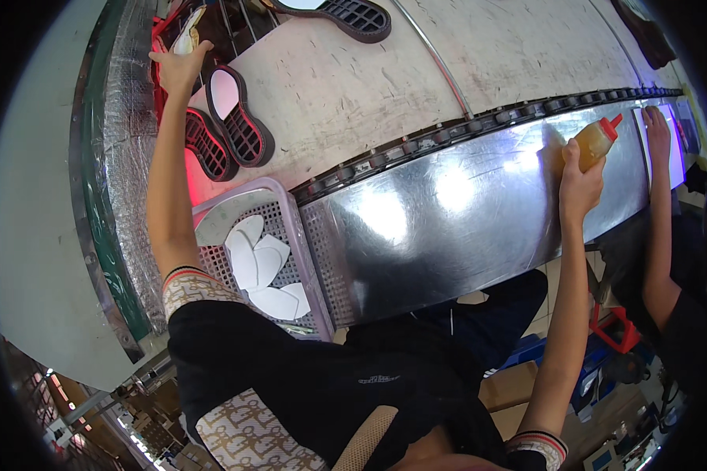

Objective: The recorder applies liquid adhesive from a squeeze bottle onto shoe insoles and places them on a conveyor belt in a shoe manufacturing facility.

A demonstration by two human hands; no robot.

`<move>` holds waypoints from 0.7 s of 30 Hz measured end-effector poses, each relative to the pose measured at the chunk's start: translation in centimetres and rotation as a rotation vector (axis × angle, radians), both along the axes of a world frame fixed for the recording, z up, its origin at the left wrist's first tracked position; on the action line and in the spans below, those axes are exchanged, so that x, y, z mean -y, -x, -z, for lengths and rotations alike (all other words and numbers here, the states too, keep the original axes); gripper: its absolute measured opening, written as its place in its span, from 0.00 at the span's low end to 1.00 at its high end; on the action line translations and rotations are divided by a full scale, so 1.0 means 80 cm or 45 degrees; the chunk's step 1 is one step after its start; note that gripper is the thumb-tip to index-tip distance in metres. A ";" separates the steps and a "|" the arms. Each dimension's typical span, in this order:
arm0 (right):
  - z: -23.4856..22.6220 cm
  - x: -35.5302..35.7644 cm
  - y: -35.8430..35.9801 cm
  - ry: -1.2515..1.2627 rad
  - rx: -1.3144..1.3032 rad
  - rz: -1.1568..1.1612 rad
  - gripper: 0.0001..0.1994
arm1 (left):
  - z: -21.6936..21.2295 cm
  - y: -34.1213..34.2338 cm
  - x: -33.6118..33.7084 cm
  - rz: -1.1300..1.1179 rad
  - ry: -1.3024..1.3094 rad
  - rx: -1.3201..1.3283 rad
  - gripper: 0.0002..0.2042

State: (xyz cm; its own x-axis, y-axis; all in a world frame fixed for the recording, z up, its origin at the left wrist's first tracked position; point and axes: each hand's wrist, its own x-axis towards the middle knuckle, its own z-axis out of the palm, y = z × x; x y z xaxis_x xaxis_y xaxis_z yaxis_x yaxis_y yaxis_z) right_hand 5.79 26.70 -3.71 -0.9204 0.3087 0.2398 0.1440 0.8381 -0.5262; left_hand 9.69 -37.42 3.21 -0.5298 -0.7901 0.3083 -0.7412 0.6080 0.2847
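My left hand (181, 66) reaches to the far left, thumb and fingers spread around what looks like a shoe sole (187, 38), pale and seen at a slant. Its far part is hard to make out in the red glow. Close by that hand, two black shoe soles (239, 118) with gridded heels and pale pads lie side by side on the belt. On the right, my right hand (581, 184) is wrapped round a squeeze bottle (587, 149) of amber liquid with a red nozzle cap. The bottle is tilted above the metal tabletop, nozzle up and to the right.
A lilac plastic basket (294, 228) of white cut pieces (258, 255) stands before my left arm. The shiny metal tabletop (448, 220) borders a chain-edged conveyor belt (346, 102). Another sole (357, 17) lies farther back. At far right, another person's hand (657, 133) touches a lit white panel.
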 end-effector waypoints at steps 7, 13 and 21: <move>0.000 0.002 -0.005 -0.021 0.002 0.001 0.35 | 0.004 -0.035 -0.041 0.132 0.270 -0.137 0.63; -0.004 0.005 -0.006 -0.037 0.042 0.018 0.34 | 0.028 -0.037 -0.035 0.363 0.620 -0.209 0.56; -0.003 0.005 -0.005 -0.038 -0.001 0.028 0.34 | 0.077 0.010 -0.047 0.412 0.572 0.175 0.54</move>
